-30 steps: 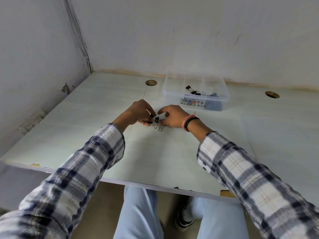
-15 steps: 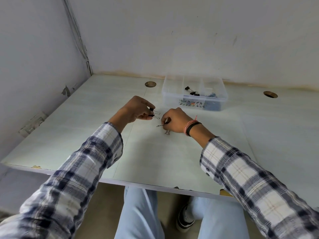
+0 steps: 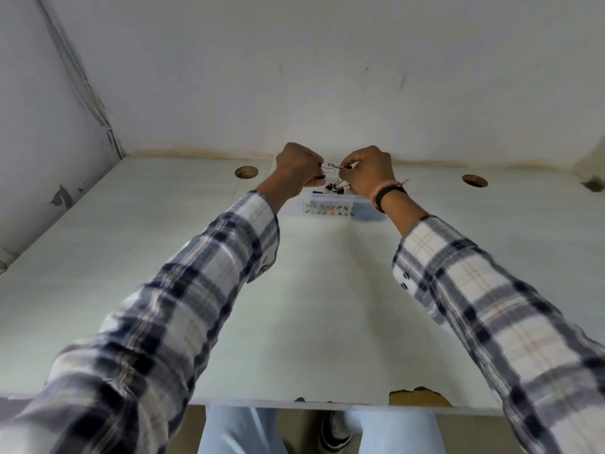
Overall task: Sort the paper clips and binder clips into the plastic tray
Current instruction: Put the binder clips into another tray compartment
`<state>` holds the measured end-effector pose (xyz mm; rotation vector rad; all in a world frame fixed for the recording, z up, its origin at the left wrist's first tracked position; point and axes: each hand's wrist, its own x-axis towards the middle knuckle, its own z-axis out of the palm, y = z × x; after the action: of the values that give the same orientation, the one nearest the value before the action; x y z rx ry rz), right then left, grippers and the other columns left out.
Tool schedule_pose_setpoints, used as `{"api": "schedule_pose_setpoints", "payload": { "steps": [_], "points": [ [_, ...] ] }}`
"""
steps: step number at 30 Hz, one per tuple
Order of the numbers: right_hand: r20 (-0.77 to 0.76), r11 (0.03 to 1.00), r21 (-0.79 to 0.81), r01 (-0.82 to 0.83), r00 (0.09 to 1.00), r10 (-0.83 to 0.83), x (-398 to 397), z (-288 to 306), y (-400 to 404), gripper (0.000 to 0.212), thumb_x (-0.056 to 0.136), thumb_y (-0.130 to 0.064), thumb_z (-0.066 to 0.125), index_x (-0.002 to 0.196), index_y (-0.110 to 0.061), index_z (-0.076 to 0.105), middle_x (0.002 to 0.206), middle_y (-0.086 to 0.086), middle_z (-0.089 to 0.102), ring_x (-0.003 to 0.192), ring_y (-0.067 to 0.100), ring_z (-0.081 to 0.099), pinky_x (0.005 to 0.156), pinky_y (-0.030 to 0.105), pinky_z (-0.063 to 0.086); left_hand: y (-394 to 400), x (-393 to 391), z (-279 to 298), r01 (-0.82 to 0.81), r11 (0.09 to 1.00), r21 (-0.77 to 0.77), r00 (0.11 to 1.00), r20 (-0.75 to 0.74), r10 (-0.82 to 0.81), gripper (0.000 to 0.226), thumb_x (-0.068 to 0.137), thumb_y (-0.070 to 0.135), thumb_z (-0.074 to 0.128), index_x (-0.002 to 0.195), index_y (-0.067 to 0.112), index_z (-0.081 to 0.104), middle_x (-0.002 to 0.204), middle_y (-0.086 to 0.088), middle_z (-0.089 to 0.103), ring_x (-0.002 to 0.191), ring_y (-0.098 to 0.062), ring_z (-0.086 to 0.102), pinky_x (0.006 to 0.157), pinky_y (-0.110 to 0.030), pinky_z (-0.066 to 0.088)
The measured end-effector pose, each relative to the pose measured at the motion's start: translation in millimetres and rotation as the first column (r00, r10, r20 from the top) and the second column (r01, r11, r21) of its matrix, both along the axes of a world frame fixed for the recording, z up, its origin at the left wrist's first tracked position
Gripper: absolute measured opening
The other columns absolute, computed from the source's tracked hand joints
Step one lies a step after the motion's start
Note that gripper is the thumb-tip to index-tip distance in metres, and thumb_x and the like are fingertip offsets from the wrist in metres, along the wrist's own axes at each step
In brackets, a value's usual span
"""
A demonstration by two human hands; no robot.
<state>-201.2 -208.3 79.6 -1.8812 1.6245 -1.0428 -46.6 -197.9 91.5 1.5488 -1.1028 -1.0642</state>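
The clear plastic tray (image 3: 330,209) stands at the back of the table, mostly hidden behind my hands. Both hands hover over it. My left hand (image 3: 299,168) pinches a small black binder clip (image 3: 322,176) with wire handles. My right hand (image 3: 368,170) pinches a silver paper clip (image 3: 334,166) at its fingertips. Several black binder clips (image 3: 335,188) lie in the tray just below the hands, and coloured clips show through its front wall.
The pale table (image 3: 311,306) has round cable holes at the back left (image 3: 246,172) and back right (image 3: 474,180). Walls close it in behind and at the left. The front edge is chipped (image 3: 419,395). My knees show below it.
Both hands have lifted off the table middle and moved forward over the tray, each carrying a clip. The loose clips that lay between the hands are gone from the table.
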Motion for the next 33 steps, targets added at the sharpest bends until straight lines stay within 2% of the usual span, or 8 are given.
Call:
{"api": "schedule_pose_setpoints", "payload": {
  "steps": [7, 10, 14, 18, 24, 28, 30, 33],
  "points": [
    [-0.084, 0.989, 0.080, -0.127, 0.987, 0.134, -9.6, -17.4, -16.5, 0.037, 0.084, 0.010, 0.052, 0.107, -0.006, 0.076, 0.111, 0.013, 0.073, 0.100, 0.025, 0.070, 0.092, 0.035, 0.057, -23.7, -8.5, -19.1, 0.108, 0.990, 0.095, 0.980, 0.159, -0.122, 0.020, 0.091, -0.007, 0.061, 0.106, 0.004, 0.069, 0.094, -0.014, 0.072, 0.063, -0.019, 0.070, 0.075, -0.036, 0.065],
    [-0.008, 0.998, -0.018, -0.063, 0.998, 0.063, -24.3, -18.8, -9.1, 0.035, 0.084, 0.012, 0.050, 0.101, -0.003, 0.077, 0.105, 0.012, 0.075, 0.096, 0.021, 0.069, 0.091, 0.026, 0.054, -20.3, 2.4, -19.1, 0.067, 0.998, 0.017, 0.961, 0.270, -0.069, 0.018, 0.089, -0.001, 0.056, 0.094, 0.012, 0.068, 0.062, 0.001, 0.070, 0.046, -0.008, 0.065, 0.067, -0.032, 0.064],
    [0.014, 0.980, -0.071, 0.185, 0.983, -0.184, -52.5, -27.9, -4.6, 0.032, 0.088, -0.001, 0.051, 0.114, -0.001, 0.069, 0.122, 0.015, 0.068, 0.117, 0.029, 0.062, 0.101, 0.031, 0.047, -5.8, 20.1, -28.4, -0.160, 0.973, -0.169, 0.775, 0.589, 0.230, 0.017, 0.081, 0.013, 0.048, 0.081, 0.012, 0.065, 0.090, -0.013, 0.063, 0.086, -0.026, 0.058, 0.075, -0.031, 0.044],
    [0.092, 0.941, 0.238, 0.239, 0.959, -0.267, -63.1, -43.8, 7.8, 0.048, 0.097, -0.012, 0.045, 0.144, -0.002, 0.046, 0.151, 0.016, 0.045, 0.138, 0.032, 0.044, 0.111, 0.032, 0.035, 14.3, 38.6, -63.5, -0.309, 0.951, -0.004, 0.906, 0.304, 0.295, 0.050, 0.095, 0.022, 0.049, 0.143, 0.006, 0.049, 0.143, -0.015, 0.053, 0.125, -0.034, 0.054, 0.099, -0.041, 0.048],
    [0.258, 0.923, 0.276, 0.268, 0.904, -0.340, -60.1, -55.1, 51.0, 0.043, 0.097, -0.013, 0.041, 0.136, 0.002, 0.053, 0.144, 0.018, 0.053, 0.126, 0.035, 0.053, 0.108, 0.041, 0.042, 65.0, 39.2, -85.4, -0.229, 0.973, -0.038, 0.969, 0.087, 0.232, 0.046, 0.101, 0.035, 0.039, 0.124, 0.000, 0.058, 0.123, -0.023, 0.064, 0.103, -0.039, 0.061, 0.069, -0.033, 0.047],
    [0.308, 0.925, 0.269, 0.269, 0.886, -0.347, -67.5, -63.9, 103.3, 0.022, 0.089, -0.010, 0.043, 0.080, -0.005, 0.062, 0.081, 0.019, 0.060, 0.077, 0.029, 0.044, 0.064, 0.032, 0.038, 124.9, 35.6, -90.4, -0.226, 0.971, -0.074, 0.974, 0.012, 0.227, 0.029, 0.098, 0.031, 0.042, 0.098, 0.008, 0.060, 0.087, -0.004, 0.060, 0.078, -0.022, 0.054, 0.059, -0.028, 0.039],
    [0.324, 0.921, 0.277, 0.274, 0.876, -0.358, -68.2, -62.9, 135.5, 0.024, 0.090, -0.013, 0.046, 0.089, -0.001, 0.067, 0.091, 0.021, 0.065, 0.087, 0.043, 0.053, 0.074, 0.036, 0.049, 157.2, 32.5, -89.9, -0.229, 0.969, -0.093, 0.973, -0.001, 0.230, 0.023, 0.098, 0.027, 0.042, 0.082, 0.015, 0.051, 0.076, 0.002, 0.051, 0.071, -0.018, 0.048, 0.057, -0.025, 0.037],
    [0.316, 0.931, 0.237, 0.278, 0.884, -0.344, -69.2, -64.9, 179.0, 0.039, 0.090, -0.017, 0.047, 0.111, 0.013, 0.058, 0.112, 0.032, 0.063, 0.102, 0.051, 0.054, 0.090, 0.047, 0.051, 198.4, 30.8, -94.2, -0.238, 0.964, -0.118, 0.971, -0.046, 0.234, 0.033, 0.100, 0.026, 0.042, 0.098, -0.006, 0.053, 0.071, 0.005, 0.046, 0.066, -0.014, 0.045, 0.055, -0.022, 0.037]
  ]
}}
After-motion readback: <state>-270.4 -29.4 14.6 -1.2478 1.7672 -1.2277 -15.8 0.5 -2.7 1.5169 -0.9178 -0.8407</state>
